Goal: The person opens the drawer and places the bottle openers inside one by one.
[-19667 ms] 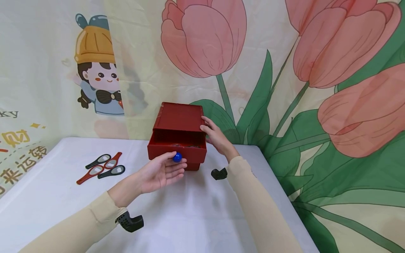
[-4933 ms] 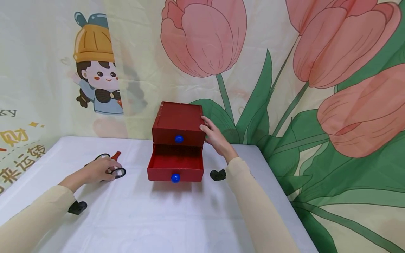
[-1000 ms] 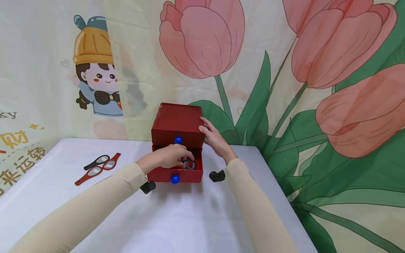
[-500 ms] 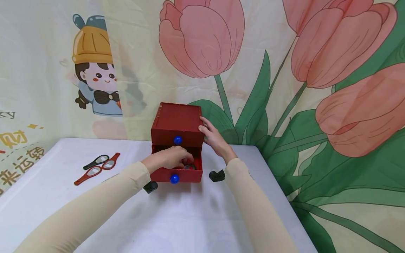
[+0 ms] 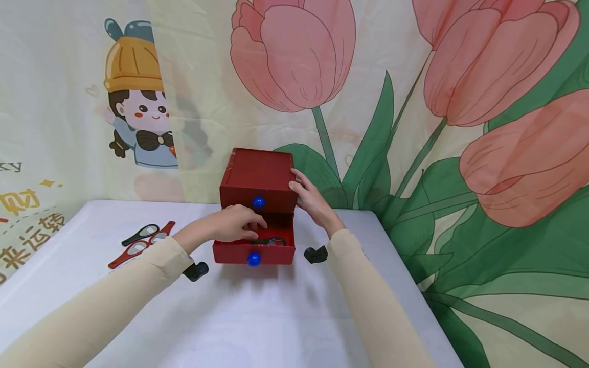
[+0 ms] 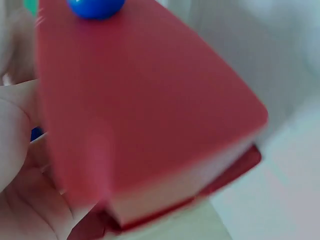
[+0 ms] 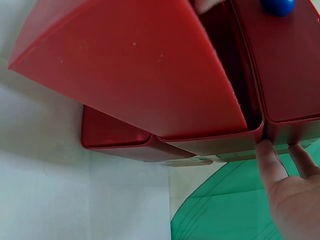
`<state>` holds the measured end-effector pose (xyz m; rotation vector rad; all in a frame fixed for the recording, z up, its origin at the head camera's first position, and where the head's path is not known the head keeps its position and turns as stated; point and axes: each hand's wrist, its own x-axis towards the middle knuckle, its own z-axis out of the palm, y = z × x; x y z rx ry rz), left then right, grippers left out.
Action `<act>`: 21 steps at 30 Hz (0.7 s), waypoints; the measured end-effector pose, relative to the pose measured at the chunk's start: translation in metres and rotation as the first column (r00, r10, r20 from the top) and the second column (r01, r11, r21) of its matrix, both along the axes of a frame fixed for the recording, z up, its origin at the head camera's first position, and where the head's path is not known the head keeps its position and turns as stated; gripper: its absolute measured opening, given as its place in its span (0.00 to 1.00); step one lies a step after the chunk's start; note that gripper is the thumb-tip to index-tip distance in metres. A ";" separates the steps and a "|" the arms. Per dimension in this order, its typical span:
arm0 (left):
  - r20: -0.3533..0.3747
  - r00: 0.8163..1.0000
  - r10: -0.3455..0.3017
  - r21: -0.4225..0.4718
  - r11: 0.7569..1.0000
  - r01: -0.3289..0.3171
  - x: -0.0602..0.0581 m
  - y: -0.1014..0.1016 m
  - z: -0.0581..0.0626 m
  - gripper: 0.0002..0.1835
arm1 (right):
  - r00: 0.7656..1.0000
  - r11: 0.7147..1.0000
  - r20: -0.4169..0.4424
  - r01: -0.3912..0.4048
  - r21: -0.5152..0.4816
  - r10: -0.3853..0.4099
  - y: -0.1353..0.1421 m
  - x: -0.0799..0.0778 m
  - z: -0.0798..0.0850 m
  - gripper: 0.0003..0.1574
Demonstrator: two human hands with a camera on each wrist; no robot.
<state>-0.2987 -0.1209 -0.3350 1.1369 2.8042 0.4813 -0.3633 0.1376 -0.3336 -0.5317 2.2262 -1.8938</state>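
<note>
A small red chest of drawers (image 5: 259,171) stands on the table with its middle drawer (image 5: 276,255) pulled out. In that drawer lies a black magnifying glass (image 5: 276,241), its handle pointing left. My left hand (image 5: 232,223) hovers over the drawer's left part, fingers loosely bent and holding nothing; the left wrist view shows its palm beside the blurred red drawer front (image 6: 140,100). My right hand (image 5: 315,202) rests its fingertips against the chest's upper right side. The right wrist view shows those fingers (image 7: 270,162) touching the side near the upper drawer.
Left of the chest, a black magnifying glass (image 5: 140,234) and two red ones (image 5: 133,249) lie on the white table (image 5: 257,317), partly behind the left forearm. Blue ball knobs (image 5: 254,259) stick out from the drawer fronts. A tulip-printed cloth (image 5: 294,61) hangs behind.
A magnifying glass came from the table into the middle drawer in my left hand. That hand has since let go and drawn back up and left. Earlier the top drawer stood open; now it is closed.
</note>
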 end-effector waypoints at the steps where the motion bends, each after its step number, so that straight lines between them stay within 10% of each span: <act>1: -0.003 1.000 0.005 0.007 1.000 -0.005 0.002 -0.005 0.003 0.18 | 1.000 1.000 0.000 -0.001 0.000 0.001 0.000 0.000 0.000 0.38; 10: -0.037 0.998 0.056 0.073 0.996 -0.053 0.020 -0.046 0.031 0.18 | 1.000 1.000 0.010 0.002 -0.018 -0.002 0.000 0.000 -0.001 0.38; 21: -0.016 0.978 0.206 0.093 0.975 -0.204 0.029 -0.105 0.030 0.24 | 1.000 1.000 0.012 0.001 -0.013 -0.001 -0.001 0.002 0.001 0.38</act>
